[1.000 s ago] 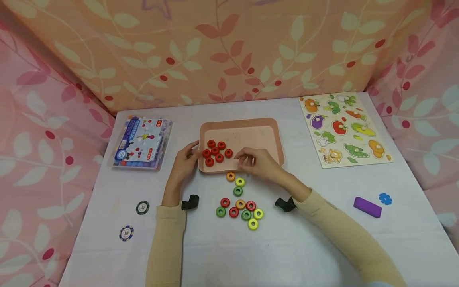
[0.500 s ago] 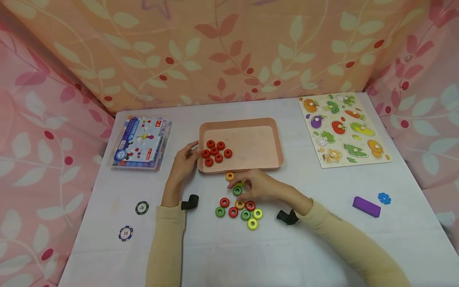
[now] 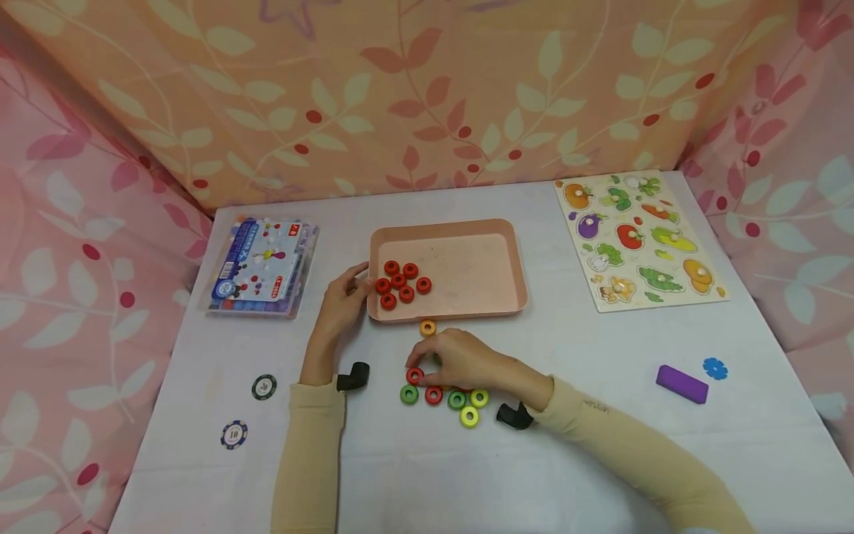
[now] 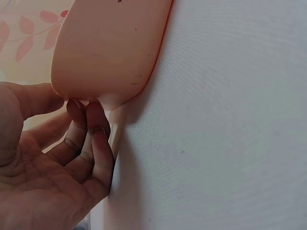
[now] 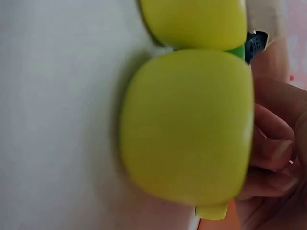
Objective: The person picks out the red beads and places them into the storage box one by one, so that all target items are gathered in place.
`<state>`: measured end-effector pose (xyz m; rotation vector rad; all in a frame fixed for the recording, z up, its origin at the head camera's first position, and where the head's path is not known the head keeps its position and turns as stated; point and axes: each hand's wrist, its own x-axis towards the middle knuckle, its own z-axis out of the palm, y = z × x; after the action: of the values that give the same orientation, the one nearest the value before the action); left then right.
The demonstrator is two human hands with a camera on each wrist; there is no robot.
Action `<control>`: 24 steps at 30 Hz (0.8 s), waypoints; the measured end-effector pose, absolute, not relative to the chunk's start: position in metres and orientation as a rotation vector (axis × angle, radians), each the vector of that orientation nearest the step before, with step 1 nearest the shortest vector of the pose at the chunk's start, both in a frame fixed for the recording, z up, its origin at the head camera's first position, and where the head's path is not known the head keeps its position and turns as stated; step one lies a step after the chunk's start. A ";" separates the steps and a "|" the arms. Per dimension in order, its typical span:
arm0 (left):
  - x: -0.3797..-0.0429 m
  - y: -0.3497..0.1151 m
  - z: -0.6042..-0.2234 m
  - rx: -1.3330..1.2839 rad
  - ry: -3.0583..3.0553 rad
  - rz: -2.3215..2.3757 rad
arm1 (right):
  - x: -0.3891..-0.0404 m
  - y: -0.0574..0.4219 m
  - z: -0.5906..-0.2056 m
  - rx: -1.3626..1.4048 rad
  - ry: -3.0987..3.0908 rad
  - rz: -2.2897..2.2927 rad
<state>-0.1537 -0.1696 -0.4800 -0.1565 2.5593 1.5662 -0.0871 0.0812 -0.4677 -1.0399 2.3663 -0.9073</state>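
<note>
My left hand (image 3: 343, 300) grips the left edge of a shallow pink tray (image 3: 467, 278); in the left wrist view its thumb and curled fingers (image 4: 98, 117) meet the tray's wall (image 4: 110, 62). Several red rings (image 3: 398, 281) lie in the tray's left part. My right hand (image 3: 467, 361) pinches a red ring (image 3: 414, 376) between thumb and index finger, low over the table. Around it lie another red ring (image 3: 434, 395), green rings (image 3: 409, 394) and yellow rings (image 3: 470, 417). Some rings are hidden under the hand. A yellow ring (image 5: 187, 127) fills much of the right wrist view.
An orange ring (image 3: 428, 328) lies against the tray's front edge. At left are a clear plastic box (image 3: 260, 267) and two poker chips (image 3: 264, 387) (image 3: 234, 434). At right are a vegetable puzzle board (image 3: 640, 241), a purple block (image 3: 682, 384) and a blue flower-shaped piece (image 3: 715, 368).
My right hand has moved from over the tray's front edge toward the loose rings, and its fingers have closed on a red ring. The left hand has stayed at the tray.
</note>
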 end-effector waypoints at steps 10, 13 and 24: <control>-0.153 -0.170 -0.480 -0.136 2.562 1.570 | -0.109 0.092 -0.447 -0.947 2.307 -1.262; -0.153 -0.170 -0.480 -0.126 2.568 1.564 | -0.122 0.101 -0.443 -0.918 2.299 -1.394; -0.155 -0.171 -0.483 -0.137 2.556 1.586 | -0.155 0.119 -0.454 -0.658 2.514 -1.406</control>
<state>-0.1548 -0.1709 -0.4831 -0.1368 2.5565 1.5859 -0.1550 0.1194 -0.4538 -0.6577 2.5143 -1.4059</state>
